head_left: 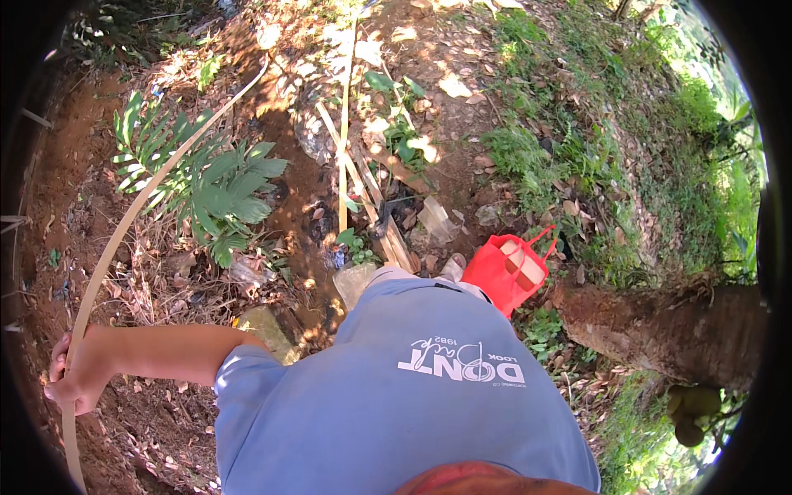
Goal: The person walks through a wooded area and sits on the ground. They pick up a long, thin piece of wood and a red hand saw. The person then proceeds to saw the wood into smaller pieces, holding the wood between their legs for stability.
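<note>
Fingers (64, 388) grip a bamboo strip (124, 227) arching past a fern (206, 186).

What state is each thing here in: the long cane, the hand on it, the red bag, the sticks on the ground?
Left hand: closed around the cane.
Long cane: bent in an arc, held.
Red bag: on the ground, mouth open.
Bamboo sticks: lying loose on the soil.
Right hand: out of sight.
</note>
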The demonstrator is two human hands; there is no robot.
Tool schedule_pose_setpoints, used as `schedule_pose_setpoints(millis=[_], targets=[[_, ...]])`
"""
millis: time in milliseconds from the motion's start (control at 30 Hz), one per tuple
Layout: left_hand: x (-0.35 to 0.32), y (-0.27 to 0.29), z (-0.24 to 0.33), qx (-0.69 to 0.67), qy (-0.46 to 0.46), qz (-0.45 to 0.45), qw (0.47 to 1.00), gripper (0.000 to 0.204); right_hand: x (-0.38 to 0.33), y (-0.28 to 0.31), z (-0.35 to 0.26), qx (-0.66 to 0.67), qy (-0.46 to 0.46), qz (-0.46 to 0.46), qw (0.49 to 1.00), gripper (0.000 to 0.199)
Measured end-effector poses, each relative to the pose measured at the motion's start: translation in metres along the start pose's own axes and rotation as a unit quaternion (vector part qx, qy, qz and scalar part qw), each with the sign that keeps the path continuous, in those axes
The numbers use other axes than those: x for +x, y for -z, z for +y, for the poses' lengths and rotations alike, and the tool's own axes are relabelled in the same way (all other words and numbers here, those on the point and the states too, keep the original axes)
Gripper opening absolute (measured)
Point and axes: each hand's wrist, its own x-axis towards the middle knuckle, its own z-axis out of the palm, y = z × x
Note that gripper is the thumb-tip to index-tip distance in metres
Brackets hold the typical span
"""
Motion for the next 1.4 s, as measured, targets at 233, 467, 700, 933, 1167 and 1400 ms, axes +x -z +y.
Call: schedule_pose_setpoints(millis=[233,467,700,933,1167,1400], targets=[[-0.062,-0.083,0.03,0.074,-0.005,0.01,0.997,0.028,0.023,0.074,-0.275,0.087,0.202,0.032,0.975,0.022],[-0.067,-0.116,-0.001,-0.009,-0.014,-0.007,1.0,0.029,0.041,0.059,-0.329,0.074,0.163,0.022,0.984,0.022],[-0.111,-0.145,-0.077,0.017,-0.018,-0.066,0.997,0.029,0.069,0.033,-0.254,-0.055,0.001,-0.027,0.998,0.017],[-0.183,-0.122,-0.138,0.043,0.017,-0.099,0.994,0.029,0.065,0.076,-0.28,-0.131,-0.052,-0.01,0.99,0.018],[-0.263,-0.143,-0.19,0.048,0.05,-0.135,0.988,0.029,0.113,0.054,-0.489,-0.154,-0.058,-0.014,0.986,0.025],[-0.362,-0.192,-0.263,0.035,0.103,-0.162,0.981,0.03,0.134,-0.034,-0.75,-0.222,0.228,-0.032,0.947,0.025]])
